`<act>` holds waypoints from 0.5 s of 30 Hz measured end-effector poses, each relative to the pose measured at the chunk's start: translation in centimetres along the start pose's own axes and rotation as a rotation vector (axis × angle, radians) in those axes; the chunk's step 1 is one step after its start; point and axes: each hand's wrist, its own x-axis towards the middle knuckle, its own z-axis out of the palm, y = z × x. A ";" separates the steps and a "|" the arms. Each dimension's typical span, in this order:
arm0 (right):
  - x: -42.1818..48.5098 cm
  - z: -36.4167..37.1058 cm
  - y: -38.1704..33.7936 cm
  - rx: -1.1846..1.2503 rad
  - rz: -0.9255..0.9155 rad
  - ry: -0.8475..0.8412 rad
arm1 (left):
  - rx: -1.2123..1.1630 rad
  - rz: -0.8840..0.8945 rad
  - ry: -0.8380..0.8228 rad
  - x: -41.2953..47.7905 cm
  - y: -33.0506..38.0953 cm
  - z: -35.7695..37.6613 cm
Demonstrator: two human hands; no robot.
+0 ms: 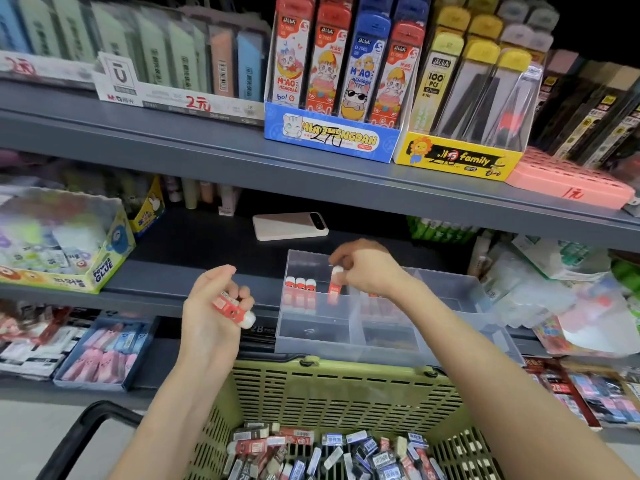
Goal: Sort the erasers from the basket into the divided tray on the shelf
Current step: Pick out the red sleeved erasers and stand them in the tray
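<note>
A small block eraser [335, 285], white rubber in a glossy red paper sleeve, is held upright in the back row of the divided tray [349, 341]. The right hand [369, 268] reaches down over it, and its fingers [341, 259] pinch the bare white top end. Whether the lower end touches the tray floor cannot be told. Just to its left, three matching erasers [300, 289] stand side by side, white caps up.

The tray is clear, hard plastic with thin straight partitions. Its front compartments show only their bare floor. It sits at the front edge of a dark grey shelf [194, 282].

The left hand [211, 306] hovers beside the tray, palm turned inward. Its fingers [244, 295] are curled round another red-sleeved eraser [232, 308], whose rounded white end pokes out below.

Beneath both forearms is an olive-green slotted plastic basket [346, 389]. It has a black handle [86, 431] and holds a loose heap of erasers [329, 452] in red, blue and black sleeves.

Behind the tray a pale flat device [290, 226] lies on the shelf, and a printed cardboard glue box [69, 254] stands to the left. On the shelf above are a blue display carton [329, 135] of cartoon-cat packs, a yellow carton [457, 161] of clear lead tubes and a pink perforated tray [568, 183].
</note>
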 end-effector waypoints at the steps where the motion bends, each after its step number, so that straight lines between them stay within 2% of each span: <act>1: 0.5 0.3 -0.2 -0.055 0.000 -0.053 | -0.068 -0.040 0.004 0.2 0.0 -0.1; 3: 1.3 0.8 -0.5 -0.135 0.014 -0.130 | -0.147 -0.095 0.034 0.7 0.0 -0.4; 7: 2.3 0.0 -0.5 -0.171 0.013 -0.197 | -0.143 -0.132 0.054 1.1 -0.4 -0.2; 12: 2.7 0.4 -0.4 -0.035 0.025 -0.198 | -0.168 -0.134 0.025 1.1 -0.8 0.1; 15: 2.7 1.2 -0.2 -0.119 0.016 -0.142 | -0.197 -0.160 0.021 0.8 -0.8 0.2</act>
